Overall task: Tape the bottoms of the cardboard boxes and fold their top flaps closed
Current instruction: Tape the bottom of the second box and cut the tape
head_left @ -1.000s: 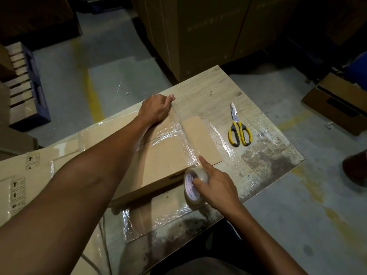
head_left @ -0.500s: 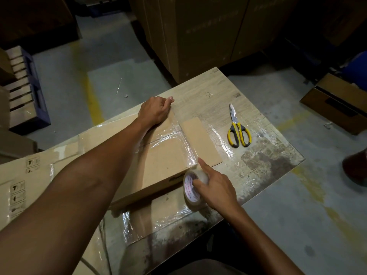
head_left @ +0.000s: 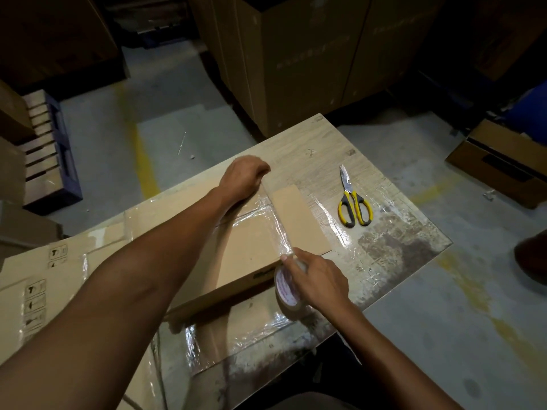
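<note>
The step in hand is taping the bottom seam of the cardboard box (head_left: 248, 250). The box lies low on the table (head_left: 319, 134), with one brown flap sticking out towards the scissors (head_left: 354, 202). The left hand (head_left: 243, 179) sits at the box's far edge, fingers curled under, pinning the end of a strip of clear tape (head_left: 279, 223); the fingertips themselves are hidden. The strip runs taut across the end of the box to the roll of clear tape (head_left: 286, 287). The right hand (head_left: 321, 279) grips the roll at the near corner, forefinger laid along the strip. Next, I judge, the strip needs pressing down along its length and cutting free. The scissors lie well apart from both hands, so one hand must let go to reach them.
</note>
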`<action>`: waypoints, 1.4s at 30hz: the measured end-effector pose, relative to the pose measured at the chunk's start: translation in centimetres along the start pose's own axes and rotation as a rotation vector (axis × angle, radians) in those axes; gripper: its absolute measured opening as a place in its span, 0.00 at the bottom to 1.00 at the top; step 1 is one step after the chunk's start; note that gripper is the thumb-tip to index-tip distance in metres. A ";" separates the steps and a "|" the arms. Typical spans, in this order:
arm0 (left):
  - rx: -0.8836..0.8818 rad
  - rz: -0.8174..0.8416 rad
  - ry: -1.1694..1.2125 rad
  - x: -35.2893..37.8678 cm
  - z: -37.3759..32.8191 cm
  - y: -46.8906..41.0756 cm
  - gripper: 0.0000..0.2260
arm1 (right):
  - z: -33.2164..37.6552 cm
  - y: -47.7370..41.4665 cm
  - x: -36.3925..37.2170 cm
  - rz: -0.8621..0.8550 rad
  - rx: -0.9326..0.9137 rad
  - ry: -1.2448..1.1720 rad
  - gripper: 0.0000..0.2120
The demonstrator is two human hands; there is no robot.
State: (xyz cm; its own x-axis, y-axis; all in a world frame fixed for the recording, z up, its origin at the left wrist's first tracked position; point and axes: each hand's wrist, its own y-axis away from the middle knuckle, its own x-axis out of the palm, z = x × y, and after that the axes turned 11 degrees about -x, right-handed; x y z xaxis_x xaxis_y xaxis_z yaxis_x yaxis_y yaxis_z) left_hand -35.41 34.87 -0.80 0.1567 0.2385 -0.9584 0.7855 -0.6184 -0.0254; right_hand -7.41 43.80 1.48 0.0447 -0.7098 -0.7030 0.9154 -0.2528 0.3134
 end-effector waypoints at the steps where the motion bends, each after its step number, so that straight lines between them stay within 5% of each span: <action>1: 0.026 -0.014 0.019 0.0 -0.2 0.5 0.11 | 0.0 0.1 0.1 -0.008 -0.003 0.015 0.26; 6: 0.070 0.047 -0.070 0.6 0.3 2.4 0.22 | 0.2 0.1 0.9 -0.036 -0.001 0.064 0.25; 20: 0.382 0.143 -0.106 2.3 -4.6 8.1 0.23 | 0.5 -3.9 -0.2 -0.014 -0.061 0.140 0.20; 27: 0.207 0.124 -0.291 2.4 -6.3 6.8 0.24 | -0.9 -5.9 -0.5 0.017 -0.115 0.088 0.18; 35: -0.186 0.196 -0.228 2.3 -8.3 7.0 0.26 | -2.5 -5.4 -0.2 -0.023 -0.195 -0.081 0.39; 39: -0.360 0.166 -0.192 2.3 -8.4 7.5 0.32 | -3.0 -6.4 -0.3 -0.011 -0.237 -0.181 0.20; 42: -0.489 0.108 -0.158 2.7 -9.3 7.3 0.35 | -3.5 -7.6 -1.3 0.008 -0.220 -0.203 0.22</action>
State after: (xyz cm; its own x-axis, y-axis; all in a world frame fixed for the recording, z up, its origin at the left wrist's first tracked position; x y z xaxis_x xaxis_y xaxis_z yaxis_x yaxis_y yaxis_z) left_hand -23.70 37.95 -0.91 0.1896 0.0535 -0.9804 0.9635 -0.2025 0.1753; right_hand -13.03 48.94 -2.22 -0.0081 -0.8339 -0.5519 0.9809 -0.1138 0.1576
